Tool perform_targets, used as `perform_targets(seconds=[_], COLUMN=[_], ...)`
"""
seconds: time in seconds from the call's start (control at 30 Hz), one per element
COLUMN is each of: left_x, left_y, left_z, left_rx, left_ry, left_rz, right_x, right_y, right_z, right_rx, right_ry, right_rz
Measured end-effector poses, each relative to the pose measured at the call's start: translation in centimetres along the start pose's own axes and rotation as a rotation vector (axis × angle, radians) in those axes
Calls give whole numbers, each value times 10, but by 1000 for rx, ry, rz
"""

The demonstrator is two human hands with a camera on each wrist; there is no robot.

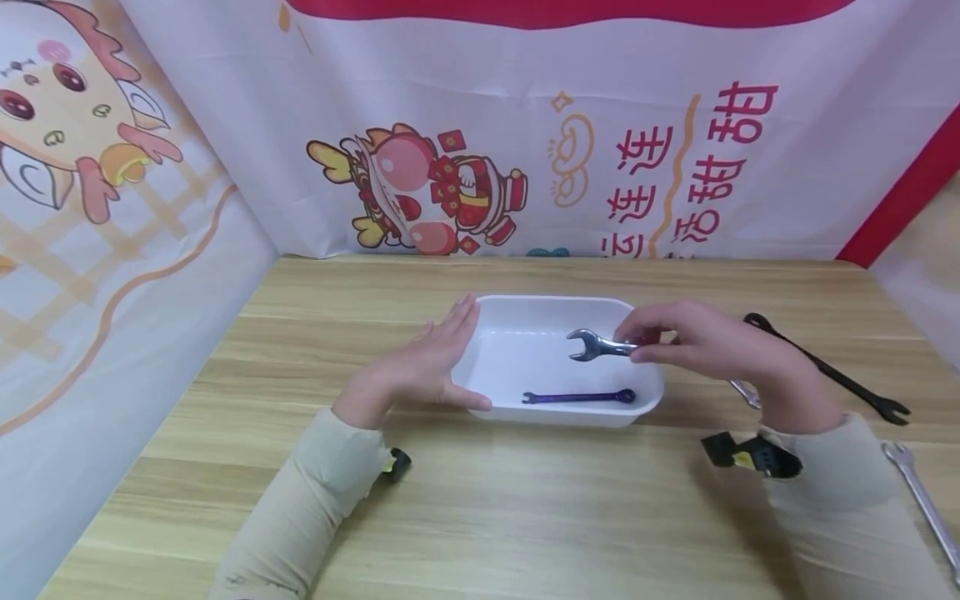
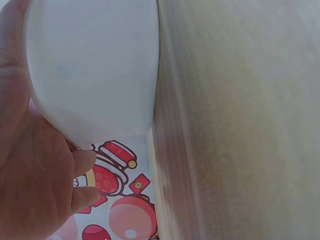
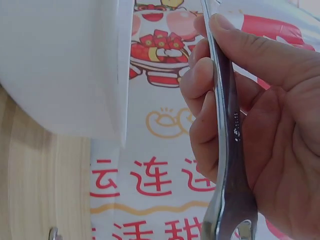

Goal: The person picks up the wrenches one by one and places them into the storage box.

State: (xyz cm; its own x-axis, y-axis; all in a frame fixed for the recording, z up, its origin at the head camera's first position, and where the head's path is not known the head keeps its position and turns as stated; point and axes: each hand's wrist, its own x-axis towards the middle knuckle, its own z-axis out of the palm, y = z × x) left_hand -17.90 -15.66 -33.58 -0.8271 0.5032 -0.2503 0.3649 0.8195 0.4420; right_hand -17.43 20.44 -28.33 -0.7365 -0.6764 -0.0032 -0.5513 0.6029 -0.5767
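A white plastic tray (image 1: 502, 367) stands on the table, with a small purple-blue wrench (image 1: 579, 397) lying inside along its near wall. My left hand (image 1: 427, 367) rests against the tray's left end, fingers stretched toward the back corner and thumb at the front corner. In the left wrist view the palm lies beside the tray's outer wall (image 2: 95, 70). Over the tray's right side my right hand (image 1: 697, 337) holds a shiny silver wrench (image 1: 596, 345), its open-ended jaw pointing left. The right wrist view shows thumb and fingers pinching the wrench handle (image 3: 227, 110).
To the right lie a long black wrench (image 1: 832, 375), a small silver wrench (image 1: 746, 393) partly hidden by the right arm, and another silver wrench (image 1: 926, 504) near the table's right side. A printed cloth (image 1: 465, 75) hangs behind the wood-grain table (image 1: 525, 508).
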Motion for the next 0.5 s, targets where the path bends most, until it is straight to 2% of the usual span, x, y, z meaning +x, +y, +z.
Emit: perform_targets(seconds=[0.5], left_x=[-1], left_y=[0], left_z=[0], left_rx=[24], left_ry=[-3], left_rz=[5], right_x=[25], right_y=[-9], right_z=[14], right_rx=[22], right_ry=[-23], right_rz=[-91])
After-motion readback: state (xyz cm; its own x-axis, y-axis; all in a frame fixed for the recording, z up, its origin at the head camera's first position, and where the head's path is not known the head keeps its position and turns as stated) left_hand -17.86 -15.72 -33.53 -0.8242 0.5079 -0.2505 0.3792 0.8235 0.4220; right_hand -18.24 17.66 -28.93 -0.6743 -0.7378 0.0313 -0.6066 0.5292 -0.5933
